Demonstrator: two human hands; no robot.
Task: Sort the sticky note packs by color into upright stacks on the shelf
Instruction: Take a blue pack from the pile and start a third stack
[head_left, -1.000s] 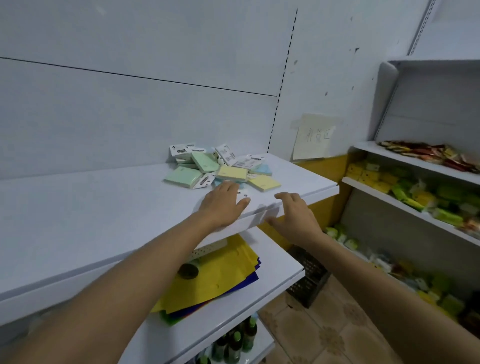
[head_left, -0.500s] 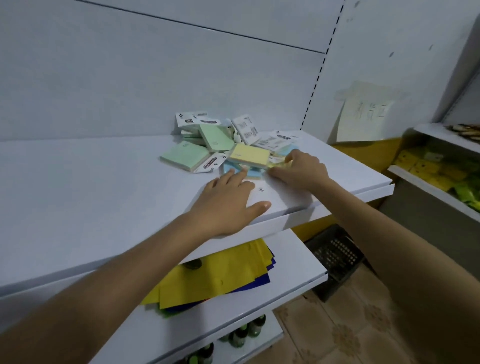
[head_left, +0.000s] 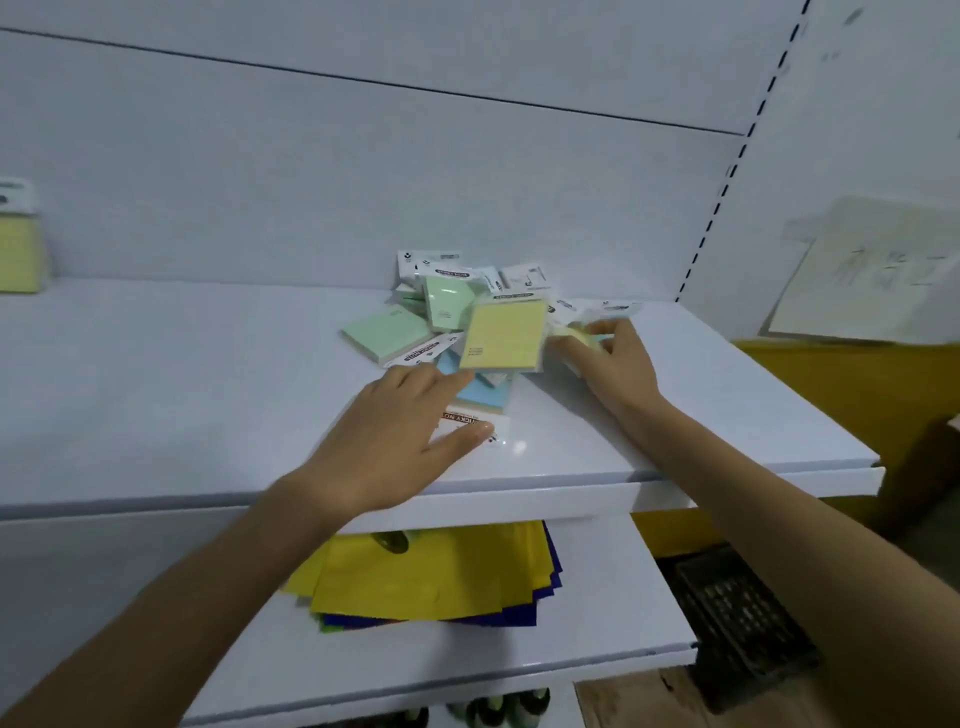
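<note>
Hands work a jumbled pile (head_left: 441, 312) of sticky note packs on the upper shelf (head_left: 208, 395). The right hand (head_left: 618, 364) pinches a tipped-up yellow pack (head_left: 506, 335). The left hand (head_left: 389, 452) lies flat, fingers straight, touching a blue pack (head_left: 483, 397). Sorting looks barely begun; the likely next move is carrying it to the standing yellow stack (head_left: 18, 254) far left.

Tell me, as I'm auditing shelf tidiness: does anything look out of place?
Yes: the sticky note packs lie in a jumbled heap on the shelf, green, yellow and blue mixed, overlapping and tilted, not upright stacks.

Bare shelf (head_left: 182, 389) lies left of pack pile (head_left: 441, 312).
</note>
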